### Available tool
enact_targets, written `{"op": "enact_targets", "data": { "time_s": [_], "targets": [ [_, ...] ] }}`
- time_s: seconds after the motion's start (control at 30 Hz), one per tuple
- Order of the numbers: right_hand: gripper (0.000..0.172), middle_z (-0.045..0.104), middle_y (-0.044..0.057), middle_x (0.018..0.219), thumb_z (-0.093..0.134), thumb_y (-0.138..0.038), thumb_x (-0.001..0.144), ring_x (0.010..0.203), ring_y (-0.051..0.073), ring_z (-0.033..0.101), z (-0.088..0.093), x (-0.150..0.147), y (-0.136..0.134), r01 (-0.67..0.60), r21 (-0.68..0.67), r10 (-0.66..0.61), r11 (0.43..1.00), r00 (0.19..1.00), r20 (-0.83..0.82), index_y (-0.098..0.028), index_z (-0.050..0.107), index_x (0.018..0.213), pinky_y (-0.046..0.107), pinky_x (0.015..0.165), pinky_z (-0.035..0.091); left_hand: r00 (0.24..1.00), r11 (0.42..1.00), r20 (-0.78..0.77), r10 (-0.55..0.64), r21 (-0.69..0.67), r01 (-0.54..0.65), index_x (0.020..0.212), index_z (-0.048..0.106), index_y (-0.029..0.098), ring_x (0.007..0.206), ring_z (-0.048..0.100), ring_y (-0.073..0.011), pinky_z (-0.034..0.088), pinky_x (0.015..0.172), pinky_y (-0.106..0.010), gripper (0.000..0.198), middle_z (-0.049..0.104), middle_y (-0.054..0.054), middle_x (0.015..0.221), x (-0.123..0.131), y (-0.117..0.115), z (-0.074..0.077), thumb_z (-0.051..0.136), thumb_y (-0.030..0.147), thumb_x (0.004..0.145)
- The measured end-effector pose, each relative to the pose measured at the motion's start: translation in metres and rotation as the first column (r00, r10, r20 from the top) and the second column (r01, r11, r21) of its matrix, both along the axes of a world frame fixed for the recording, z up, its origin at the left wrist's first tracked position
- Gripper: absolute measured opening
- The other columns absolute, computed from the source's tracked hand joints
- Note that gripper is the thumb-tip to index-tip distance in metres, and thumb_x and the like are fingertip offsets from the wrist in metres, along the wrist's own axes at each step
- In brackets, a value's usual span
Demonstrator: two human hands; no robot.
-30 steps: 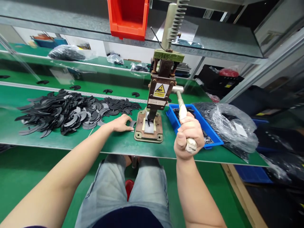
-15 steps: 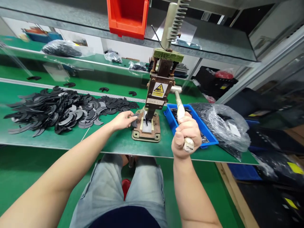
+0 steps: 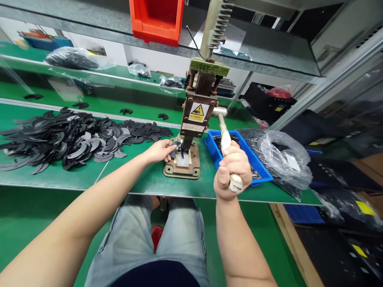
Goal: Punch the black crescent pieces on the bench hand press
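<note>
My left hand (image 3: pixel 163 151) pinches a dark curved plastic piece (image 3: pixel 174 150) at the left side of the hand press (image 3: pixel 197 115). The piece reaches toward the pale block (image 3: pixel 182 160) on the press base, under the ram. A small dark bit (image 3: pixel 182 153) stands at the ram's lower end. My right hand (image 3: pixel 233 171) is wrapped around the tape-covered lever (image 3: pixel 225 137) of the press, which points toward me. To the left lies a large heap of dark curved pieces (image 3: pixel 77 139) on the green bench.
A blue tray (image 3: pixel 260 175) with small dark parts stands right of the press, beside a clear plastic bag (image 3: pixel 287 159). Several loose pieces lie along the back strip. A red bin (image 3: pixel 157 36) sits on the shelf (image 3: pixel 74 20) above. The bench's front edge is near my knees.
My left hand has moved slightly toward the ram, bringing the curved piece over the edge of the pale block. My right hand stays on the lever. The whole view has shifted slightly.
</note>
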State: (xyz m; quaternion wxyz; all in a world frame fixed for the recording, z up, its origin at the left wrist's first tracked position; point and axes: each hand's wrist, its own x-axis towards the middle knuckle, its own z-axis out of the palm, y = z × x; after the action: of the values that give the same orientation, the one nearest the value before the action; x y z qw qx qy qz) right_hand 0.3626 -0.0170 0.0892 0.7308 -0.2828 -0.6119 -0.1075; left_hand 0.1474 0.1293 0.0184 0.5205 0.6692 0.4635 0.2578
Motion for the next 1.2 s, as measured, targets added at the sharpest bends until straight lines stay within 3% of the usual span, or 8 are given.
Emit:
{"op": "enact_targets", "data": {
  "time_s": [0.43,0.73,0.8,0.87,1.0,1.07,1.13,1.2],
  "targets": [
    [0.026,0.054,-0.001,0.070,0.068,-0.035,0.094,0.083,0.022,0.066,0.001,-0.005,0.001,0.044,-0.003,-0.044,0.999,0.998,-0.054,-0.026,0.052,0.075,0.063,0.102,0.060,1.000,0.974,-0.004,-0.012,-0.226,0.011,0.084,0.050,0.021,0.050,0.071,-0.0165,0.056,0.050,-0.021,0.034,0.068,-0.001,0.055,0.009,0.019,0.003,0.077,0.037,0.098],
    [0.025,0.055,-0.002,0.070,0.067,-0.031,0.092,0.085,0.022,0.066,0.001,-0.005,0.000,0.018,0.010,-0.018,1.000,0.999,-0.045,-0.025,0.051,0.073,0.064,0.104,0.058,1.000,0.899,-0.030,0.000,-0.438,-0.013,0.087,0.060,0.018,0.046,0.067,-0.0133,0.055,0.049,-0.018,0.028,0.070,-0.003,0.057,0.014,0.027,0.011,0.082,0.034,0.094],
    [0.022,0.054,-0.002,0.072,0.066,-0.033,0.093,0.086,0.022,0.068,0.013,-0.005,0.003,0.011,0.009,-0.010,1.000,0.999,-0.042,-0.026,0.052,0.079,0.062,0.104,0.059,1.000,0.884,-0.009,0.024,-0.468,-0.025,0.087,0.061,0.018,0.046,0.067,-0.0128,0.055,0.049,-0.018,0.030,0.068,-0.002,0.057,0.014,0.026,0.012,0.086,0.035,0.091],
    [0.017,0.057,-0.001,0.081,0.065,-0.040,0.096,0.091,0.022,0.070,0.037,-0.002,0.013,0.000,0.029,0.001,1.000,0.999,-0.037,-0.026,0.057,0.093,0.059,0.104,0.060,0.998,0.881,0.015,0.058,-0.471,-0.044,0.087,0.061,0.018,0.045,0.066,-0.0124,0.054,0.048,-0.017,0.034,0.067,-0.001,0.056,0.015,0.022,0.011,0.089,0.037,0.088],
    [0.049,0.063,0.011,0.128,0.059,-0.053,0.101,0.129,0.028,0.068,0.101,0.009,0.040,-0.118,0.022,0.118,0.993,0.993,0.007,-0.022,0.053,0.137,0.053,0.116,0.052,0.990,0.899,0.093,0.103,-0.435,-0.053,0.087,0.059,0.018,0.046,0.066,-0.0118,0.055,0.048,-0.017,0.034,0.068,-0.001,0.058,0.015,0.011,0.007,0.086,0.038,0.091],
    [0.052,0.058,0.016,0.140,0.051,-0.050,0.105,0.135,0.030,0.064,0.113,0.016,0.048,-0.142,-0.008,0.141,0.990,0.990,-0.028,-0.018,0.049,0.145,0.049,0.114,0.051,0.983,0.909,0.144,0.112,-0.414,-0.042,0.085,0.058,0.018,0.048,0.068,-0.0117,0.056,0.050,-0.018,0.035,0.069,-0.001,0.060,0.012,0.004,0.007,0.085,0.039,0.091],
    [0.046,0.058,0.017,0.138,0.045,-0.046,0.107,0.130,0.027,0.066,0.099,0.022,0.047,-0.085,-0.043,0.079,0.995,0.989,-0.123,-0.017,0.050,0.143,0.045,0.109,0.052,0.975,0.925,0.187,0.116,-0.379,-0.038,0.083,0.056,0.018,0.049,0.068,-0.0116,0.057,0.051,-0.019,0.040,0.069,-0.001,0.062,0.004,-0.007,0.009,0.087,0.042,0.088],
    [0.040,0.061,0.013,0.132,0.056,-0.042,0.104,0.122,0.021,0.067,0.059,0.025,0.036,-0.052,-0.160,0.016,0.986,0.976,-0.216,-0.020,0.054,0.137,0.040,0.108,0.053,0.969,0.945,0.224,0.106,-0.327,-0.028,0.081,0.054,0.018,0.050,0.068,-0.0118,0.057,0.051,-0.019,0.046,0.069,-0.001,0.062,-0.007,-0.023,0.013,0.089,0.049,0.085]
  ]
}}
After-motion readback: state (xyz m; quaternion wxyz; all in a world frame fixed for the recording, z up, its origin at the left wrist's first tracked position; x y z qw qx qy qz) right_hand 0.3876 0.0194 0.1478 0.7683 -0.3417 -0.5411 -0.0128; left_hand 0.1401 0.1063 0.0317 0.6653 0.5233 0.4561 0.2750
